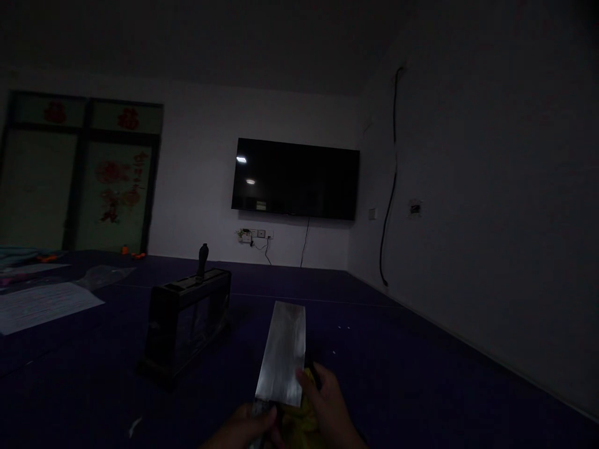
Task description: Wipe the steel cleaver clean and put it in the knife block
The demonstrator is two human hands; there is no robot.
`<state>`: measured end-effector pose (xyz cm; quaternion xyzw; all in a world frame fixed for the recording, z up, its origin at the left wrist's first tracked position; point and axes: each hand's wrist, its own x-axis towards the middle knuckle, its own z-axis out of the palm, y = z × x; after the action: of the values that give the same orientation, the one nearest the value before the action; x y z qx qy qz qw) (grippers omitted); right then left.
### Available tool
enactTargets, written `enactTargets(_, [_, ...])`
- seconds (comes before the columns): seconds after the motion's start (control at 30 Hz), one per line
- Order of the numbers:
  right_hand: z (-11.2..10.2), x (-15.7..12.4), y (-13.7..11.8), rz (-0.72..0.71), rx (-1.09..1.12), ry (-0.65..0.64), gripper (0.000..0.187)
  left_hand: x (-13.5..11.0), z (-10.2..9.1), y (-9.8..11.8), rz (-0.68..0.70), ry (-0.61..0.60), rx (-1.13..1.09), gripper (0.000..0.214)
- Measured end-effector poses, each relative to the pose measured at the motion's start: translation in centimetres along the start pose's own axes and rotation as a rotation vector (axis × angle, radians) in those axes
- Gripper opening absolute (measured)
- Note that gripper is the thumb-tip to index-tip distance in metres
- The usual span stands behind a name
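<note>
Low in the head view, my left hand (246, 429) is closed round the handle end of a kitchen cleaver (283, 352). Its broad metal blade points up and away from me. My right hand (331, 402) is closed on a yellow cloth (304, 418), with the thumb against the blade's right edge. Part of the cloth lies behind the blade. To the left stands a dark knife block (187, 318), and one black handle (203, 259) sticks up from its top.
A purple surface (374, 362) spreads around my hands. Printed paper (47, 304), a clear plastic bag (103, 276) and small orange items (136, 254) lie at left. A television (297, 178) hangs ahead, above wall sockets (255, 234). A dark cable (389, 212) runs down the right wall.
</note>
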<state>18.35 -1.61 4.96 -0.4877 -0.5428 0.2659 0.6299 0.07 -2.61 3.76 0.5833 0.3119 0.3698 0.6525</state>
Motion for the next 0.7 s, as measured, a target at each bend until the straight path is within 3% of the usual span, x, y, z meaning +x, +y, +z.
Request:
enactTargets(0.1, [0.0, -0.1, -0.6, -0.019, 0.004, 0.009, 0.058, 0.1, 0.1, -0.3, -0.014, -0.024, -0.038, 0.059])
enactTargets(0.23, [-0.1, 0.1, -1.0, -0.024, 0.032, -0.013, 0.055, 0.0, 0.1, -0.8, -0.044, 0.041, -0.111, 0.058])
enactTargets(0.4, [0.1, 0.6, -0.6, -0.021, 0.013, 0.003, 0.052, -0.1, -0.1, -0.7, 0.006, 0.147, -0.046, 0.057])
enactTargets(0.47, [-0.1, 0.9, -0.4, -0.016, -0.002, 0.026, 0.053, -0.1, -0.1, -0.6, 0.017, 0.139, -0.092, 0.058])
enactTargets(0.57, [-0.9, 1.5, -0.3, 0.004, -0.042, 0.147, 0.055, -0.1, 0.0, -0.6, 0.043, 0.081, -0.128, 0.057])
enactTargets(0.7, [-2.4, 2.2, -0.6, -0.057, -0.149, 0.457, 0.055, 0.1, -0.1, -1.0, 0.03, 0.087, -0.144, 0.055])
